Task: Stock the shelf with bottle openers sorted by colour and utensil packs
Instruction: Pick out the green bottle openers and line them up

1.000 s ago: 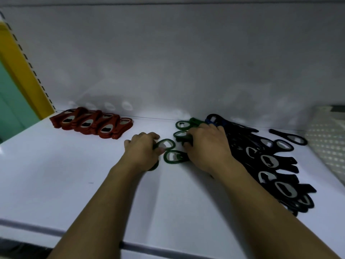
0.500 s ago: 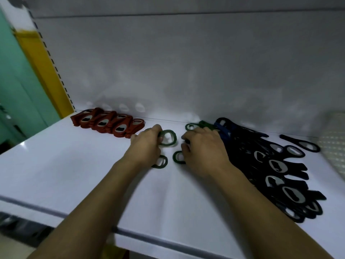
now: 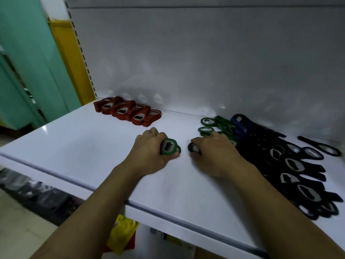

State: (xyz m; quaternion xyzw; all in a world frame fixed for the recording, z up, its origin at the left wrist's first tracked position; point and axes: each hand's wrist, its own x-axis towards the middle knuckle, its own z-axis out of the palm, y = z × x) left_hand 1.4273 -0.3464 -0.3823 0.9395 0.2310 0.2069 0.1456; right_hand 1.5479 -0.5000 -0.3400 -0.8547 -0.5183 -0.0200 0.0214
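Observation:
My left hand (image 3: 149, 152) grips green bottle openers (image 3: 169, 147) on the white shelf (image 3: 78, 146), their ring ends sticking out past my thumb. My right hand (image 3: 214, 156) curls over another green opener (image 3: 193, 147) just to the right. More green openers (image 3: 207, 126) lie behind my right hand. A row of red openers (image 3: 127, 113) sits at the back left. A big heap of black openers (image 3: 291, 165) covers the shelf's right side, with a few blue ones (image 3: 239, 126) at its back edge.
The grey back panel (image 3: 205, 62) closes the shelf behind. A yellow upright (image 3: 71, 58) and a teal wall (image 3: 28, 62) stand at the left. One black opener (image 3: 321, 146) lies apart at the far right. Yellow packaging (image 3: 123, 234) shows under the shelf's front edge.
My left hand has gathered the green openers into its grip and drawn them left, away from the pile. My right hand slid along with one green opener. The view has swung left.

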